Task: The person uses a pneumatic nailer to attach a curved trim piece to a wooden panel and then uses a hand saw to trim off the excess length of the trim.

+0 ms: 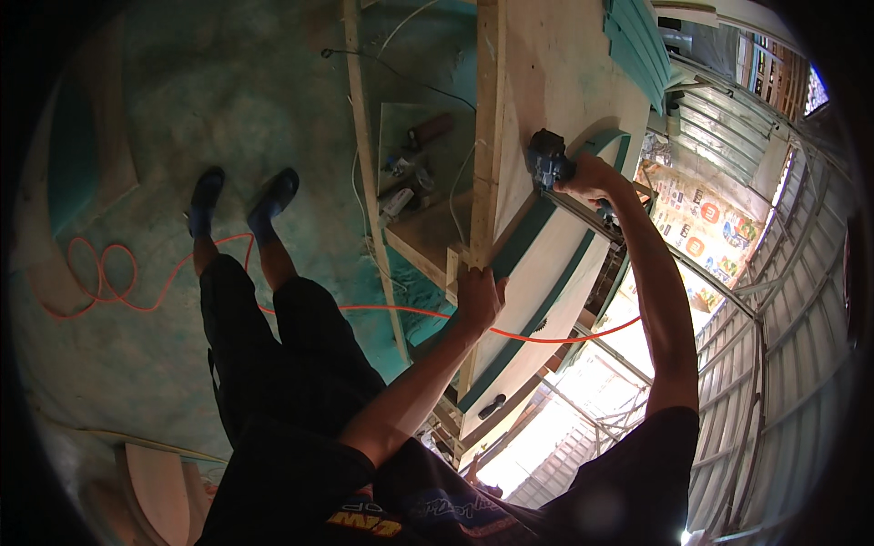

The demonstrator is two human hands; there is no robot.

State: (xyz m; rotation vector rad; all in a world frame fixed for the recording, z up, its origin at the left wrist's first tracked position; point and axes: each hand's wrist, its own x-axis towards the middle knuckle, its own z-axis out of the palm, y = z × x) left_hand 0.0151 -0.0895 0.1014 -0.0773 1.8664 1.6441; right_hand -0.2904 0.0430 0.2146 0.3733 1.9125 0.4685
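My right hand [590,179] is closed around the handle of a dark blue and black nail gun [549,159], out over the bench on the right. The tool's nose is at a teal-edged curved wooden panel [546,264] lying on the bench; whether they touch is hard to tell. Nearer to me, my left hand [480,298] is closed on a wooden batten [452,268] at the bench's edge. Its fingertips are partly hidden. An orange air hose [537,340] runs from the floor across the panel and passes behind my right forearm.
An upright timber [487,118] stands at the bench's edge. Beneath is a shelf [423,232] with several tools. A small dark object [492,406] lies on the bench's near end. Teal boards [637,50] lie at the far end. Hose loops [114,298] cover the floor left of my feet.
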